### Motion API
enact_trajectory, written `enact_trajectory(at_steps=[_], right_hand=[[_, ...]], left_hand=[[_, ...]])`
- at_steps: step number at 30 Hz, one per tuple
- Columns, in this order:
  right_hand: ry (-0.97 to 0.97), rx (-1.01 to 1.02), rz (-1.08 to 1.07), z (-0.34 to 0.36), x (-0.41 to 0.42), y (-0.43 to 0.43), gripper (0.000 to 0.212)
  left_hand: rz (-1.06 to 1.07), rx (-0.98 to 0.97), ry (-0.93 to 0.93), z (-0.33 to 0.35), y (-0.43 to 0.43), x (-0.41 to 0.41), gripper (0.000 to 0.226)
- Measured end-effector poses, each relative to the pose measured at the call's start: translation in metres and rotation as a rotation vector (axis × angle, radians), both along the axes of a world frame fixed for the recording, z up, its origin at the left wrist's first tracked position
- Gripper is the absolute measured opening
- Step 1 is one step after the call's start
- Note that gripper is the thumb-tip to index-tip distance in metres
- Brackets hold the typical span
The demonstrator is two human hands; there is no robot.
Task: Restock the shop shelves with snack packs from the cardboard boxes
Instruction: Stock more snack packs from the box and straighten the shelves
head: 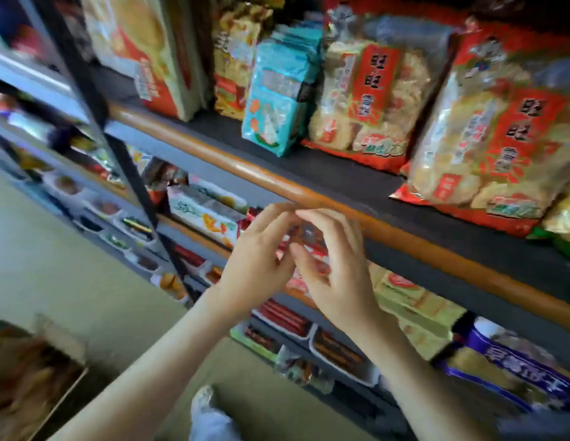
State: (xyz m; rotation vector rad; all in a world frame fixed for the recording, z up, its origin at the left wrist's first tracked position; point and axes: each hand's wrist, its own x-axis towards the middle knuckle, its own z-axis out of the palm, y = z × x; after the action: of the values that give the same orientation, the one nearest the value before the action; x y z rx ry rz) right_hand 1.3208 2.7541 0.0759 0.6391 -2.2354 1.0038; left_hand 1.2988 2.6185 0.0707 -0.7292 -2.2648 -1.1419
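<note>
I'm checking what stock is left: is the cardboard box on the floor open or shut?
Open: the cardboard box has no cover over its top, and orange-brown packs show inside.

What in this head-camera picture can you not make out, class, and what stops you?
1. Head view, snack pack: gripped between the left hand and right hand; their fingers cover most of it, and its print is blurred.
2. Head view, cardboard box: cut off by the left and bottom edges; contents blurred.
3. Head view, purple pack: lettering too blurred to read.
</note>
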Motion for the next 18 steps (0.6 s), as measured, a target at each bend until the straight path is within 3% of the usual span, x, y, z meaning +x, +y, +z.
enact_trajectory(at_steps=[3,6,11,18], right_hand=[[-0.077,-0.056,0.159,-0.02,-0.018,-0.071,0.024],[-0.294,-0.017,0.298,-0.053,-0.041,-0.153,0.025],[-0.705,0.093,0.357,-0.118,-0.082,-0.292,0.02],[-0.944,0.341,0.439,-0.193,-0.106,-0.474,0.023]], left_hand=[[0.125,0.051,-0.183,-0.027,-0.071,0.003,0.033],[0.313,0.134,-0.413,-0.075,-0.149,0.002,0.024],[0.689,0.271,-0.818,-0.17,-0.298,0.018,0.014],[1.047,0.285,-1.265,-0.238,-0.465,0.1,0.025]])
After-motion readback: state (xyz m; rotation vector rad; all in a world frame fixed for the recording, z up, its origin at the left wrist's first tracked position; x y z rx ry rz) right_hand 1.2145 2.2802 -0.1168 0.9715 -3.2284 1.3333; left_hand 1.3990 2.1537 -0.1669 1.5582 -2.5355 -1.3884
